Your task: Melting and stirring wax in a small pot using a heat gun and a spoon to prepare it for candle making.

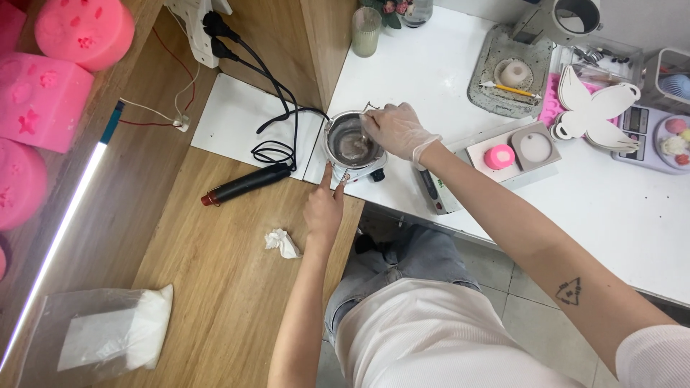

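Observation:
A small metal pot with a greyish lump inside stands on a little white electric heater at the desk corner. My right hand, in a thin white glove, reaches over the pot's rim and pinches a thin stirring tool dipped into it. My bare left hand rests at the heater's front, two fingers touching its knob or base just below the pot.
A black heat tool and coiled black cables lie left of the pot. A crumpled tissue, a plastic bag of white powder, pink silicone moulds, a butterfly-shaped white piece, a scale and a glass surround the work spot.

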